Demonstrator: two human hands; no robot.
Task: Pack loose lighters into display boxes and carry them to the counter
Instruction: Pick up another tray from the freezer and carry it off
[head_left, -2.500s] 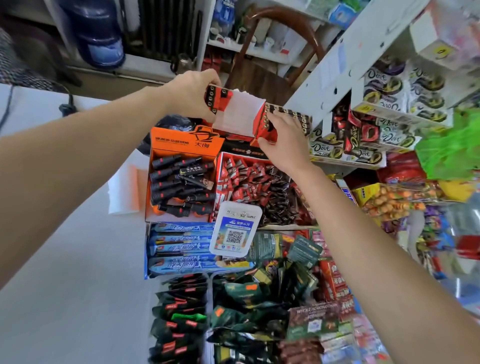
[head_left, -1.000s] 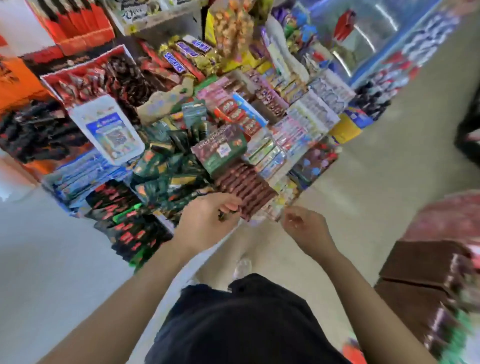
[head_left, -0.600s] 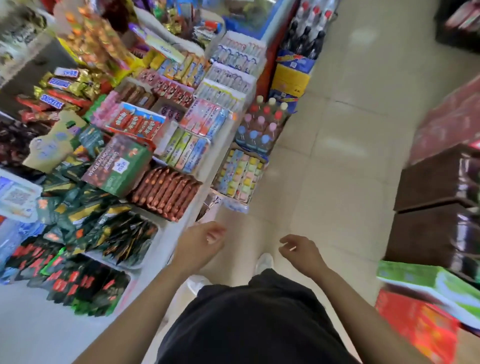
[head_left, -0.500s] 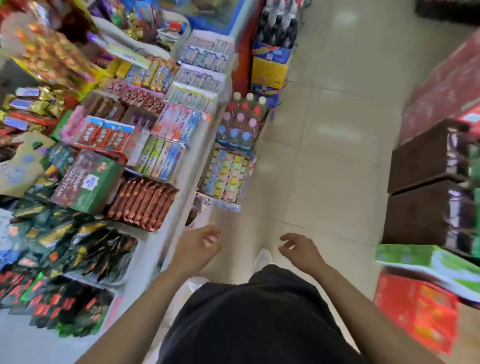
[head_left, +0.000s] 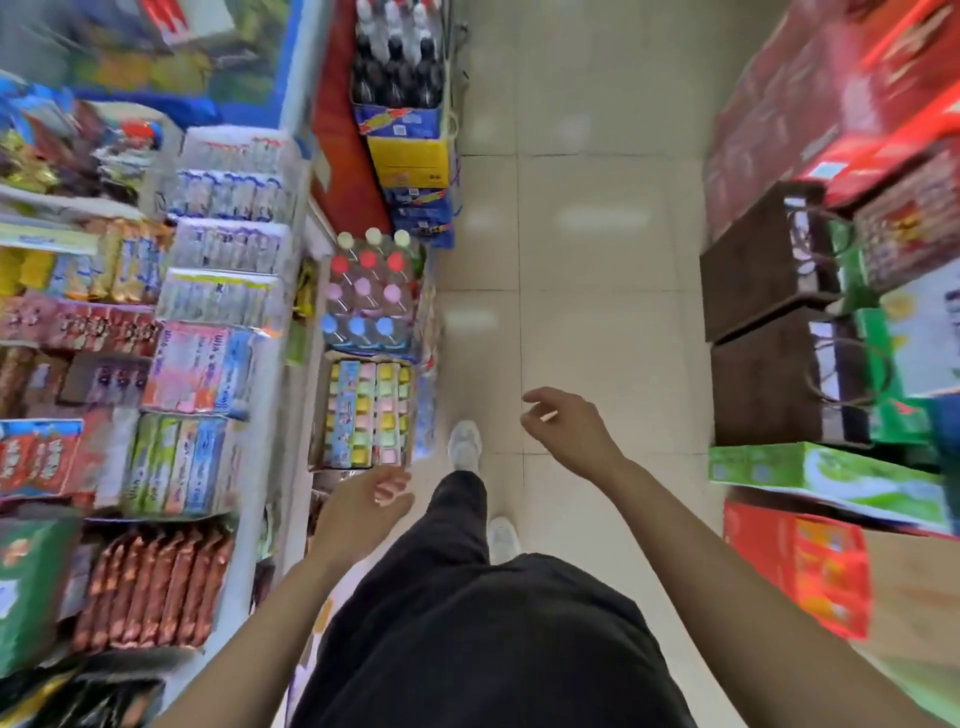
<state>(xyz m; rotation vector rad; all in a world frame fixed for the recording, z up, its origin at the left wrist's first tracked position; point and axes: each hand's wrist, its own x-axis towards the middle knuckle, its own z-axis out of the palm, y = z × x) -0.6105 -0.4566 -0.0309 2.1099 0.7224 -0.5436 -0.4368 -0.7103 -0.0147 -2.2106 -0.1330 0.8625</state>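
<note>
Lighters: out of frame, as are the display boxes; neither hand carries any.
Left hand (head_left: 363, 512): low, just beside the counter edge; fingers (head_left: 387, 488) loosely curled inward, holding nothing and touching nothing.
Right hand (head_left: 571, 431): out over the floor; forefinger and thumb a little apart, other fingers slack and half bent; appears empty, though blur softens the fingertips.
Person: black trousers (head_left: 467, 623); white shoes, one (head_left: 465, 444) ahead of the other (head_left: 503, 540).
Floor (head_left: 587, 270): pale tiles, glossy.
Counter (head_left: 249, 519): left of the person, packed with snack boxes; brown wrapped packs (head_left: 150, 587) nearest.
Floor stock by counter: tray of pastel packets (head_left: 363, 415); bottle pack with coloured caps (head_left: 366, 291) beyond it; dark bottles (head_left: 397, 57) farthest, above a yellow and blue carton (head_left: 410, 150).
Right side: brown gift bags (head_left: 769, 270), green carton (head_left: 826, 478), orange-red carton (head_left: 800, 566), red cartons (head_left: 857, 88).
</note>
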